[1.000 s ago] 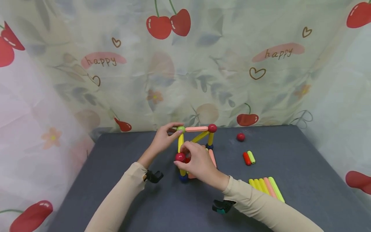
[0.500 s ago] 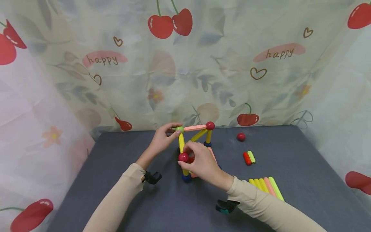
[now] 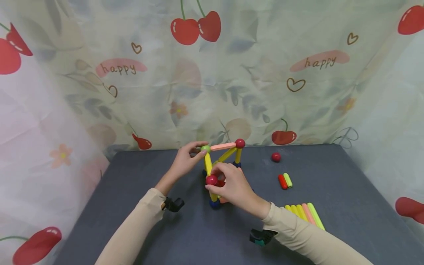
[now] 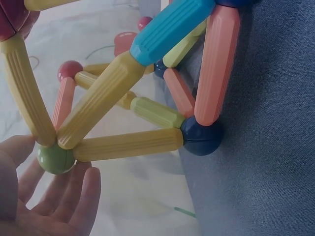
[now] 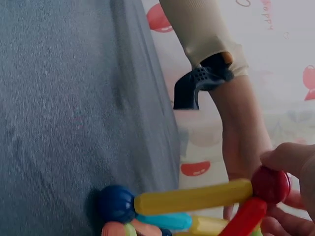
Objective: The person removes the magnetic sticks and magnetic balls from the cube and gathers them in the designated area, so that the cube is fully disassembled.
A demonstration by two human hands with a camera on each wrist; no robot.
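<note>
A frame of coloured rods and balls from a building toy stands on the table. My left hand (image 3: 185, 159) holds the green ball (image 3: 205, 149) at its upper back left corner, thumb on one side and fingers on the other. With thumb and fingers, my right hand (image 3: 233, 184) pinches the red ball (image 3: 212, 180) at the upper near corner. In the right wrist view a yellow rod (image 5: 192, 197) and a red rod (image 5: 246, 219) meet that ball. A yellow rod and a light blue rod (image 4: 170, 32) slant between corners. Dark blue balls (image 4: 202, 135) form the base.
To the right lie a loose red ball (image 3: 276, 157), a short red rod (image 3: 283, 182) and a short green rod (image 3: 288, 180). Nearer the front is a row of yellow, pink and green rods (image 3: 308, 214). A printed curtain (image 3: 232, 92) hangs behind the table (image 3: 149, 235).
The near red ball and my right hand have shifted slightly right, while the far red ball has moved a little left, so the frame has turned slightly. Both holds stay the same.
</note>
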